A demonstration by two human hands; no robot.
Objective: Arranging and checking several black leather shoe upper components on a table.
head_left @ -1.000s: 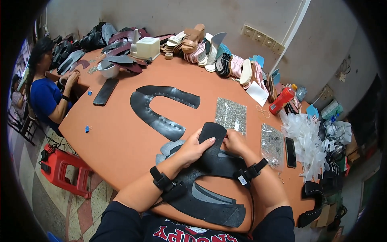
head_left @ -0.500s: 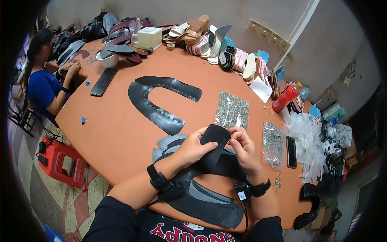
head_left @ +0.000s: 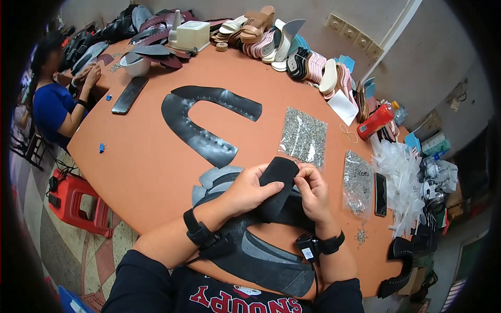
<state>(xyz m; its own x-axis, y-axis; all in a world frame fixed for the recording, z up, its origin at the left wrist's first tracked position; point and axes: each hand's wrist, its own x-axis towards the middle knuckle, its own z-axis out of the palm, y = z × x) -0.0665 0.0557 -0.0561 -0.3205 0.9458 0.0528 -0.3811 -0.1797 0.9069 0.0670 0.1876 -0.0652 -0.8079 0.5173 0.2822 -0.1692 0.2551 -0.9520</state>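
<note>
My left hand grips a black curved shoe-upper piece, thumb on top and fingers beneath. At that piece's right edge, the thumb and forefinger of my right hand are pinched together; whatever tiny thing may be between them is hidden. Below my hands lie more grey and black upper pieces, partly covered by my forearms. Farther off, a black U-shaped upper with a row of small studs along its inner edge rests on the orange table.
Clear bags of small metal studs lie beyond my right hand, near loose studs and a phone. Stacked sandal soles and a red bottle line the back. A co-worker sits at left.
The view has shifted slightly. My left hand still holds the black piece, and my right fingers stay at its edge with only a small movement.
</note>
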